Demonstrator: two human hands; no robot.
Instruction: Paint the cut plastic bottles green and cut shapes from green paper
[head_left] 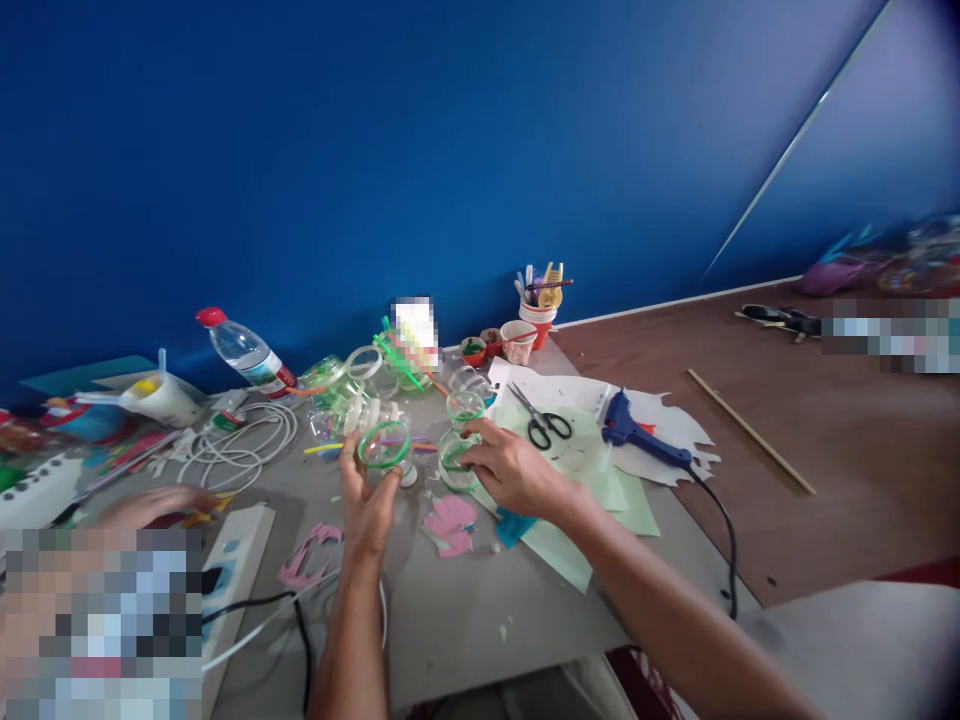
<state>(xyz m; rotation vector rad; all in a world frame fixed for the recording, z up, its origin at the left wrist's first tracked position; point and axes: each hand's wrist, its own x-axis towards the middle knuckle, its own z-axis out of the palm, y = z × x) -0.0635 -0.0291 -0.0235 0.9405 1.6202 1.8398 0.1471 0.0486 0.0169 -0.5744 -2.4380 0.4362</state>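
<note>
My left hand grips a clear round plastic cup-like piece with a green rim, its open top tilted up toward me. Over to the right, the fingers of my right hand close on the edge of a second clear green-rimmed piece. Just behind that stands another clear piece with a green rim. Pink cut-out shapes lie on the table below the right hand. Coloured straws pass behind the pieces.
Scissors and a blue glue gun lie on paper at the right. A water bottle, a white cable and a power strip are at the left, beside another person's arm. Behind stand paper cups.
</note>
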